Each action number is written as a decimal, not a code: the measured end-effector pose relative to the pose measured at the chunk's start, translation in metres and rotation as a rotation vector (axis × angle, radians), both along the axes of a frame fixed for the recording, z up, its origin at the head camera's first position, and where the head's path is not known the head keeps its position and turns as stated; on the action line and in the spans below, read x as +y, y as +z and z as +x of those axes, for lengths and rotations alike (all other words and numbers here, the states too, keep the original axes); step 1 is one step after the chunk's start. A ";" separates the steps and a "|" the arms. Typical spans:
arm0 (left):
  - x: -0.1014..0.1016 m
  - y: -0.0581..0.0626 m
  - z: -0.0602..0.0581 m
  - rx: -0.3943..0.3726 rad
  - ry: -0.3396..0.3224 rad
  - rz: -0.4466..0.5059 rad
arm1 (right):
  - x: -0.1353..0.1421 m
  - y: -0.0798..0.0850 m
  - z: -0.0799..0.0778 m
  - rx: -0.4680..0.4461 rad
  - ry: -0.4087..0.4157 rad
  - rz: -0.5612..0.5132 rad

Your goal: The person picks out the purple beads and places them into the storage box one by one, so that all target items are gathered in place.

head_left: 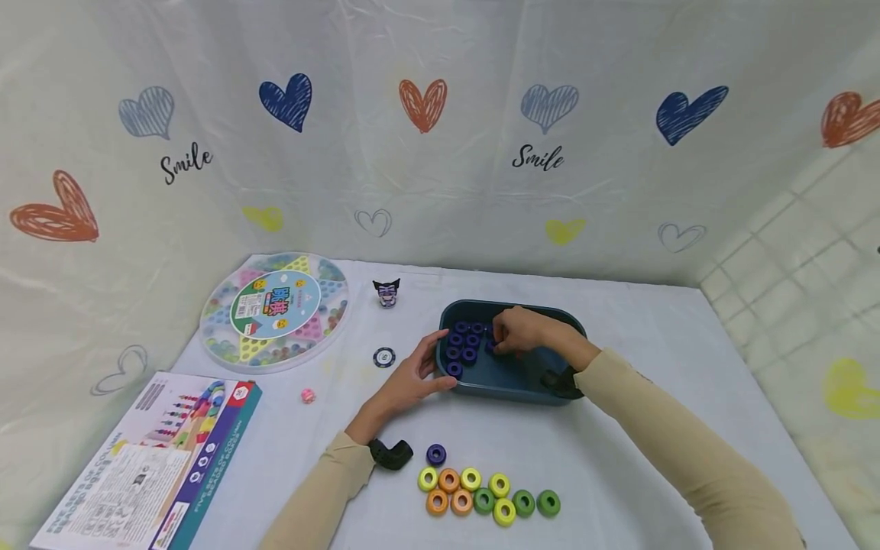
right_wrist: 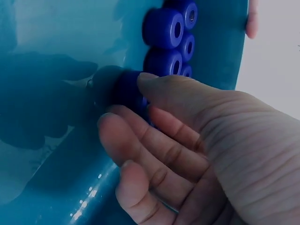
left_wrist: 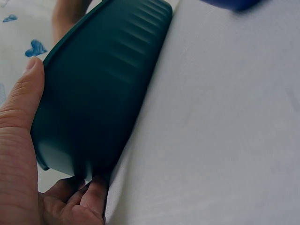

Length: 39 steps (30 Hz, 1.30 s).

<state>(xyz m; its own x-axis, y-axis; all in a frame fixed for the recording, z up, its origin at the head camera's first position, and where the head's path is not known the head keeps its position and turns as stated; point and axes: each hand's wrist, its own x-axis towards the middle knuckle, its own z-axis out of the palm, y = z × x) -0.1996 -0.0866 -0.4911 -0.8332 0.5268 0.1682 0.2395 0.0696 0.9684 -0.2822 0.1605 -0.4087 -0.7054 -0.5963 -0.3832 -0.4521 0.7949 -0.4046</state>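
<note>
A dark teal plastic tray (head_left: 505, 386) stands on the table with several dark blue ring beads (head_left: 470, 355) grouped upright at its left end. My left hand (head_left: 411, 378) holds the tray's near left corner. In the left wrist view its thumb (left_wrist: 28, 89) lies along one side and the curled fingers (left_wrist: 91, 199) are at the adjoining side. Inside the tray, my right hand (head_left: 522, 331) pinches a dark blue bead (right_wrist: 125, 89) beside the grouped ones. Its thumb (right_wrist: 173, 91) presses on the bead's top edge; the forefinger's grip is partly hidden.
Nearer on the white table are a loose blue bead (head_left: 436, 455) and several yellow, orange and green beads (head_left: 461, 502). At left lie a round game board (head_left: 275, 305) and a box (head_left: 151, 466). A chip (head_left: 384, 357), figurine (head_left: 386, 292) and pink piece (head_left: 307, 396) lie between.
</note>
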 end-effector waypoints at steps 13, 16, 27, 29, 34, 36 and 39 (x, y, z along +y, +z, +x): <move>0.000 0.009 0.002 0.020 -0.025 -0.001 | -0.005 0.023 0.027 0.147 0.020 -0.075; -0.001 0.014 0.004 0.007 -0.031 -0.007 | -0.010 0.029 0.045 0.189 0.037 -0.124; -0.003 0.014 0.005 0.009 -0.017 -0.019 | -0.038 0.026 0.109 0.226 0.143 -0.178; -0.002 0.014 0.005 0.017 -0.017 -0.021 | -0.044 0.021 0.119 0.203 0.171 -0.182; -0.001 0.014 0.006 0.031 -0.023 -0.013 | -0.059 0.005 0.140 0.134 0.254 -0.195; -0.001 0.014 0.006 0.031 -0.022 -0.004 | -0.064 -0.003 0.146 0.126 0.294 -0.189; 0.000 0.013 0.005 0.027 -0.021 0.016 | -0.069 -0.013 0.153 0.126 0.341 -0.166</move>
<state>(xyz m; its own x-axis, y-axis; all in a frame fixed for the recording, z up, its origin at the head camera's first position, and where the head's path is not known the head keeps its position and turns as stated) -0.1945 -0.0869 -0.4784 -0.8169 0.5415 0.1987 0.2664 0.0486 0.9626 -0.1296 0.0911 -0.4219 -0.4916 -0.8510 -0.1845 -0.7333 0.5189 -0.4393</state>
